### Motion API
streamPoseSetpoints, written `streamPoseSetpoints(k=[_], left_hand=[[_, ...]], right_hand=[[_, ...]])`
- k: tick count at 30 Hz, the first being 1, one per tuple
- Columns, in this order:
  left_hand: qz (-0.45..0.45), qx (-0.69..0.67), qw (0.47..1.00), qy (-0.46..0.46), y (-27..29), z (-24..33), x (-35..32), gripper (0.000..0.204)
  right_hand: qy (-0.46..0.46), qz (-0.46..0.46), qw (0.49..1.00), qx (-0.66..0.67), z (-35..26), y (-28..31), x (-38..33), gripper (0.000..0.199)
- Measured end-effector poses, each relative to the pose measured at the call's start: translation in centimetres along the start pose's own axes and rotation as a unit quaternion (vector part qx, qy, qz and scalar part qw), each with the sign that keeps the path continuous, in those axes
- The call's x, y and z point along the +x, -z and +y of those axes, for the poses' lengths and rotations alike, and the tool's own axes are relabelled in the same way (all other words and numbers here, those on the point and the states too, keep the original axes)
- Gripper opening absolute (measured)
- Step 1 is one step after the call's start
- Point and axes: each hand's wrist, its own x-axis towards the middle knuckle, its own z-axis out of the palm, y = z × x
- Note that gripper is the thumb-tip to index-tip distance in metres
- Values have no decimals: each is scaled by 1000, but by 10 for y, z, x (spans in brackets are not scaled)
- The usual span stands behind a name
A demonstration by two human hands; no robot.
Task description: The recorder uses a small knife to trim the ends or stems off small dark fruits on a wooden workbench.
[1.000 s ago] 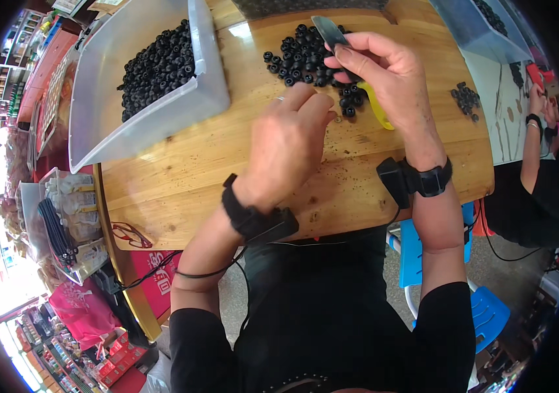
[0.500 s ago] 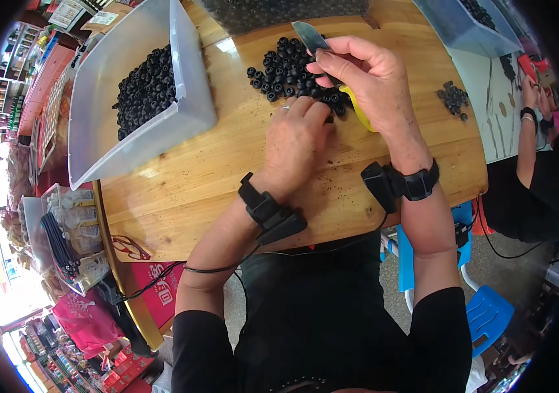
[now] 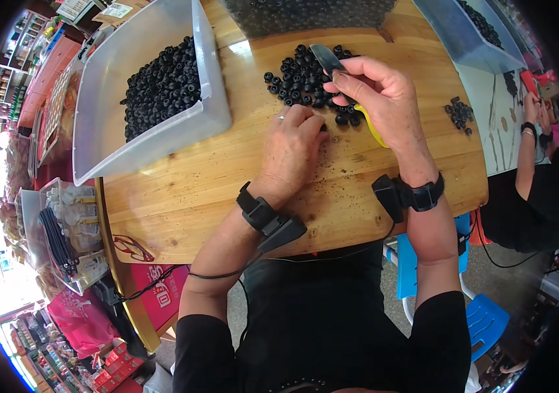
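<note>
Fingers of the right hand (image 3: 384, 98) pinch a knife (image 3: 327, 59) with a yellow handle, its blade over the pile of black beads (image 3: 305, 75) near the far edge of the wooden bench (image 3: 181, 190). Left hand (image 3: 289, 147) rests curled on the bench, fingertips at the pile's near side, holding nothing visible. Clear bin (image 3: 155, 105) of beads sits at the far left corner.

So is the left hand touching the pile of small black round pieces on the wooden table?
Touching. The head view shows the left hand palm-down, its fingertips meeting a piece at the pile's near edge.
</note>
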Motion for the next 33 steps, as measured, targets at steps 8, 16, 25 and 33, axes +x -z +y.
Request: streamPoseSetpoints(k=[8, 16, 25, 33], left_hand=[[36, -567, 784, 249, 22, -6, 4, 20], [56, -625, 749, 214, 25, -9, 5, 27], [76, -629, 750, 191, 25, -9, 5, 26], [87, -610, 764, 191, 24, -11, 5, 20]], right_hand=[[10, -53, 997, -57, -7, -5, -7, 16], [95, -52, 993, -46, -8, -16, -11, 15], [166, -64, 978, -111, -5, -22, -15, 17], [159, -65, 975, -139, -4, -31, -17, 16]])
